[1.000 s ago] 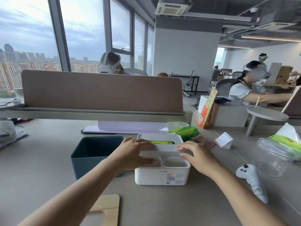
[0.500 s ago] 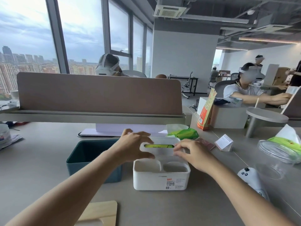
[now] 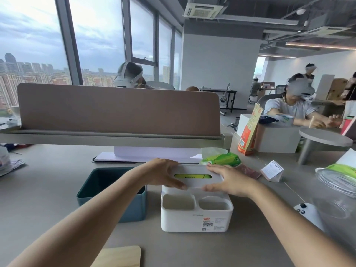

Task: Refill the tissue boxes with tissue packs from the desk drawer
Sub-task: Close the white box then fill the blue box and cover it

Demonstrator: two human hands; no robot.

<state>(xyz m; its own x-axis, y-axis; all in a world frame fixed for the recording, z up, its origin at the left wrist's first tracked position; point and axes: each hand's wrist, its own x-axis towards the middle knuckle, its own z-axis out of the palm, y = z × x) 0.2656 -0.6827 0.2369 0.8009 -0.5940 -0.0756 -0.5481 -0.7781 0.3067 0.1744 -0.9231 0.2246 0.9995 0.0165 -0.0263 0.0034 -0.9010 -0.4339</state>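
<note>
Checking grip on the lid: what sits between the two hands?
Head view: the white lid spans between left hand and right hand, its slot showing green tissue pack.

Left of centre: dark teal bin (image 3: 107,191), open-topped
Near edge: pale wooden board (image 3: 119,256)
Behind: brown desk divider (image 3: 119,110)
Right: small flip calendar (image 3: 272,172); white controller (image 3: 308,214); clear plastic lid (image 3: 337,182)
Far right: orange-red bag (image 3: 248,132), upright

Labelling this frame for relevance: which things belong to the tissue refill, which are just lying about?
In the job:
white tissue box
its lid, held by left hand and right hand
green tissue pack

Lying about:
teal bin
white controller
small desk calendar
orange bag
wooden board
</note>
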